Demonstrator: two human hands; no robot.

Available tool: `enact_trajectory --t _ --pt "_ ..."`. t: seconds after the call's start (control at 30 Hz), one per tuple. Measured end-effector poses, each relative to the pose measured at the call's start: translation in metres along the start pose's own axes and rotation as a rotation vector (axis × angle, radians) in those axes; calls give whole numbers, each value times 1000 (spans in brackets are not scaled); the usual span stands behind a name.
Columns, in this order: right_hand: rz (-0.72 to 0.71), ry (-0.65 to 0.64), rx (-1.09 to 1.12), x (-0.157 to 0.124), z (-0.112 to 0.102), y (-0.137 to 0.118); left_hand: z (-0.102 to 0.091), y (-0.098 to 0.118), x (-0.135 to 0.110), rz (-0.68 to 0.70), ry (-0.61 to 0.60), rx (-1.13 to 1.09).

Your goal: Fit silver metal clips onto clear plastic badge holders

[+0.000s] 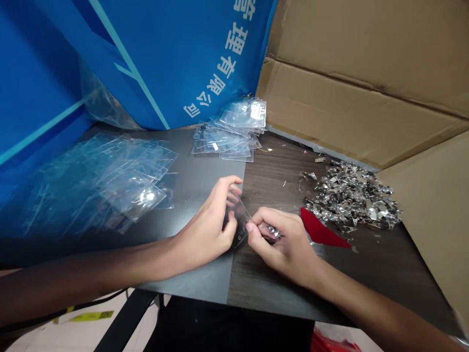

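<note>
My left hand (210, 222) grips a clear plastic sleeve (240, 217) by its edge, thumb and fingers closed on it, just above the dark table (205, 181). My right hand (284, 242) is closed in a pinch on a small shiny metal clip (273, 231) and holds it against the lower corner of the same sleeve. The two hands almost touch at the table's middle. A heap of metal clips (351, 195) lies to the right of my right hand.
A spread of clear sleeves (117, 183) lies at the left, and a stack of sleeves (234, 132) at the back centre. A red piece (318, 230) lies beside the clips. Blue bags (146, 63) and cardboard (366, 98) wall in the table.
</note>
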State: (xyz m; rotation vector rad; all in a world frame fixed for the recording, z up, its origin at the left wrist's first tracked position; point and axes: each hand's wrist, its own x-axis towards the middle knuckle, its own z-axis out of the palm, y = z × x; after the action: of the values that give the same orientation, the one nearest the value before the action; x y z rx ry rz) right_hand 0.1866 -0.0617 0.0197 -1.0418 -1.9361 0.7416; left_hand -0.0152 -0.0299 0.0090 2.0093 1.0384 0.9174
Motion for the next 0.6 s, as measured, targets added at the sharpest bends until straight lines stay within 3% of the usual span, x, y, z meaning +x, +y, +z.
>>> enact_trajectory --t 0.17,0.33,0.6 --pt "182 -151 163 1 -5 0 -6 -2 7 -135 -16 -182" --pt "263 -189 227 -1 -7 10 -10 -8 13 -244 -16 -329" --pt "309 -118 118 5 -8 11 -12 -7 17 -257 -48 -403"
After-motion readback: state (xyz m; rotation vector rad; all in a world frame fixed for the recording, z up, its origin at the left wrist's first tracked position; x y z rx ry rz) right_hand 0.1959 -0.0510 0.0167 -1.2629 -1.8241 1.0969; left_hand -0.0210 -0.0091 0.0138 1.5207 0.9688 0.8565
